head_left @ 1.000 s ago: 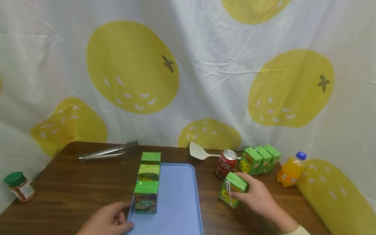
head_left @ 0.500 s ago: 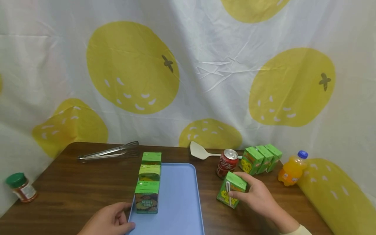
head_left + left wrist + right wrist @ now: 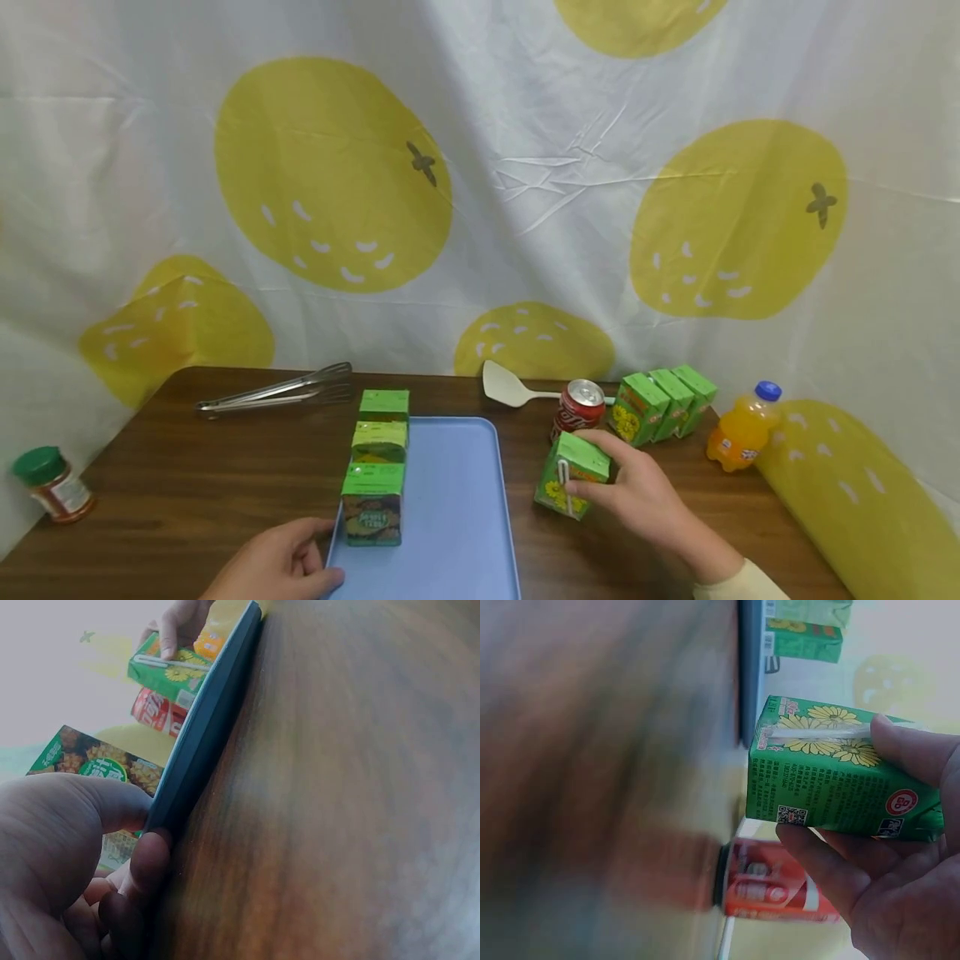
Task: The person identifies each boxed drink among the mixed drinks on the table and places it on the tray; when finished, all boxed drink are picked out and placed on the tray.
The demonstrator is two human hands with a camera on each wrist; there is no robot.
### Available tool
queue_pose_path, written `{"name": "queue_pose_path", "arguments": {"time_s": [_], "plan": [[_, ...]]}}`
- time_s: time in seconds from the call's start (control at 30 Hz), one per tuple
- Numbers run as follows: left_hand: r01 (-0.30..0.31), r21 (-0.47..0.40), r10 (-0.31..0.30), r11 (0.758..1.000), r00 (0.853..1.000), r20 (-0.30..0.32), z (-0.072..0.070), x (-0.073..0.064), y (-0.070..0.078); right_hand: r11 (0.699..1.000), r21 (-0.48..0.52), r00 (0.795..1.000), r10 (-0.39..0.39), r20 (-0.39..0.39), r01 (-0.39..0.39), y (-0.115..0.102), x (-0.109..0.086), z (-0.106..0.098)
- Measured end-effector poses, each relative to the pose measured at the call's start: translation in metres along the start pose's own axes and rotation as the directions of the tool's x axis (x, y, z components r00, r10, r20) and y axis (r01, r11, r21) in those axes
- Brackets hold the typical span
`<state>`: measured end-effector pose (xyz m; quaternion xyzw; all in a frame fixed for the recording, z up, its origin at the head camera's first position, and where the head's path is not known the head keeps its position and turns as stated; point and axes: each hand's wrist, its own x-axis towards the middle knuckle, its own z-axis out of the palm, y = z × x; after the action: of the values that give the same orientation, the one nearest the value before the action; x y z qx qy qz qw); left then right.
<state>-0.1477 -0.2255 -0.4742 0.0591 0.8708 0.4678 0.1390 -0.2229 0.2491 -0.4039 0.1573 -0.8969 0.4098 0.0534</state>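
Observation:
My right hand grips a green juice carton with yellow flowers and a white straw on its side. The carton is slightly tilted and appears lifted off the table, between the tray and the cola can. My left hand pinches the left rim of the blue tray between thumb and fingers, as the left wrist view shows. Along the tray's left side stands a row of three green-topped cartons, the nearest with a brown front. The right wrist view shows the held carton closely, thumb on the straw side.
A red cola can stands just behind the held carton. Behind it lie a white spatula and three more green cartons. An orange soda bottle is at right. Tongs and a green-capped spice jar are at left.
My right hand has carried the green juice carton a little to the left, toward the tray, and slightly up. The left hand has kept its hold on the tray rim.

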Motion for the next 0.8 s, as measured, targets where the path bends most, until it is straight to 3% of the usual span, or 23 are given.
{"name": "queue_pose_path", "arguments": {"time_s": [0.23, 0.5, 0.8], "plan": [[0.012, -0.006, -0.012, 1.000, 1.000, 0.004, 0.000, -0.001, 0.002, 0.998, 0.052, 0.999, -0.041, 0.012, 0.040, -0.015, 0.016, 0.013], [-0.005, -0.004, 0.005, 1.000, 1.000, 0.001, 0.000, 0.000, 0.001, 0.994, 0.010, 0.994, -0.106, -0.023, 0.106, -0.025, 0.036, 0.030], [0.035, -0.001, -0.035, 0.999, 0.999, -0.009, 0.000, -0.001, 0.002, 0.985, 0.058, 0.987, -0.161, -0.016, 0.162, -0.035, 0.058, 0.051]]}}
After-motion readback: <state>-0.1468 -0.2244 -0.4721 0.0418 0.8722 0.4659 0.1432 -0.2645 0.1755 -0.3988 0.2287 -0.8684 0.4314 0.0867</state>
